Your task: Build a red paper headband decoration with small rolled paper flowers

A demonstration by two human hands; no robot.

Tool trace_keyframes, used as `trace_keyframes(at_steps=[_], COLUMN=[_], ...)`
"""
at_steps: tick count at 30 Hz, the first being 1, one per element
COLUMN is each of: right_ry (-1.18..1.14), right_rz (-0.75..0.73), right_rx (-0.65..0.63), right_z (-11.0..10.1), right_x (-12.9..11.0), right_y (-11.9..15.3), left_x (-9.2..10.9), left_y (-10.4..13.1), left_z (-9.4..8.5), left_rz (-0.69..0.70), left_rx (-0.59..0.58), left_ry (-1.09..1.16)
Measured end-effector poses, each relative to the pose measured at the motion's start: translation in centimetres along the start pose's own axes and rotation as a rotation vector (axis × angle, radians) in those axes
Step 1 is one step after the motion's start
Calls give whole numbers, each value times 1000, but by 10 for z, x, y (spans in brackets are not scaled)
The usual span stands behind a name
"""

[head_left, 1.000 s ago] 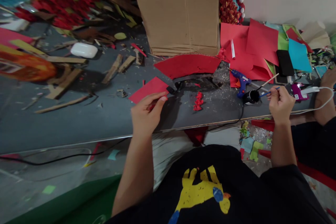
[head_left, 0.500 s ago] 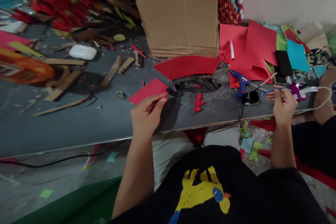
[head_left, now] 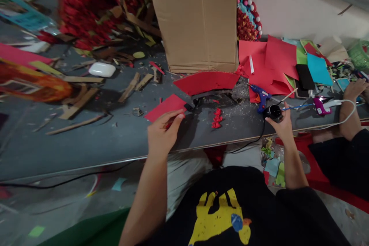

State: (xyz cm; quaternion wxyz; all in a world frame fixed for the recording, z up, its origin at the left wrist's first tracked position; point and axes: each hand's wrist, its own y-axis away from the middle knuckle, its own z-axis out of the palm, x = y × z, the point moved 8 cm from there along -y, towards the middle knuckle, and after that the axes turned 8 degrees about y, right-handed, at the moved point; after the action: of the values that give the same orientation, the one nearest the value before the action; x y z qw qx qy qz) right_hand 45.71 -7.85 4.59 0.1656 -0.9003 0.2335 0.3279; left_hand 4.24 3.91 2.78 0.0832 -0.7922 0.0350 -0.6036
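Observation:
My left hand is closed in a pinch beside a rectangular piece of red paper; a bit of red shows at the fingertips, too small to name. My right hand is wrapped round a small black jar, with a thin wooden stick slanting up from it. A blue glue gun lies just left of the jar. Between my hands is a crumpled strip of red paper. Behind it lies a curved red piece.
A tall cardboard box stands at the back. Red sheets, a black phone and a pink-and-white plug lie right. Cardboard scraps and a white case are left. A co-worker's hand rests far right.
My right hand has let go of the blue stick, moved left and taken hold of the black jar. My left hand keeps its pinch. The view has shifted a little.

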Motion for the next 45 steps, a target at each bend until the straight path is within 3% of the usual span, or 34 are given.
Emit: trace_keyframes(at_steps=[3, 6, 11, 15, 19, 23, 26, 29, 32, 35, 40, 45], right_ry=[-24, -60, -25, 89, 66, 11, -10, -51, 8, 143, 291, 312], right_rz=[9, 13, 2, 102, 137, 105, 152, 113, 9, -61, -174, -176], right_rx=[20, 91, 262, 287, 243, 252, 384, 445, 493, 515, 446, 477], right_z=[0, -17, -50, -45, -37, -50, -61, -52, -42, -36, -29, -30], right_x=[3, 9, 16, 30, 47, 57, 61, 52, 36, 24, 11, 11], right_y=[-4, -15, -68, -113, -126, -104, -63, -23, 0, 4, -1, 2], left_x=[1, 2, 1, 2, 3, 3, 1, -4, -4, -4, -3, 5], left_y=[0, 0, -1, -2, -1, 0, 0, -1, -2, -4, -5, -1], left_z=[0, 1, 2, 2, 0, -1, -1, 1, 6, 10, 11, 13], left_rz=[6, 18, 11, 12, 21, 33, 18, -20, -35, -28, 11, 49], left_rx=[-22, -44, -58, -48, -27, -17, 5, 15, -10, -35, -52, -79], left_ry=[-11, -13, -9, 1, -2, 11, 10, 49, 98, 144, 198, 142])
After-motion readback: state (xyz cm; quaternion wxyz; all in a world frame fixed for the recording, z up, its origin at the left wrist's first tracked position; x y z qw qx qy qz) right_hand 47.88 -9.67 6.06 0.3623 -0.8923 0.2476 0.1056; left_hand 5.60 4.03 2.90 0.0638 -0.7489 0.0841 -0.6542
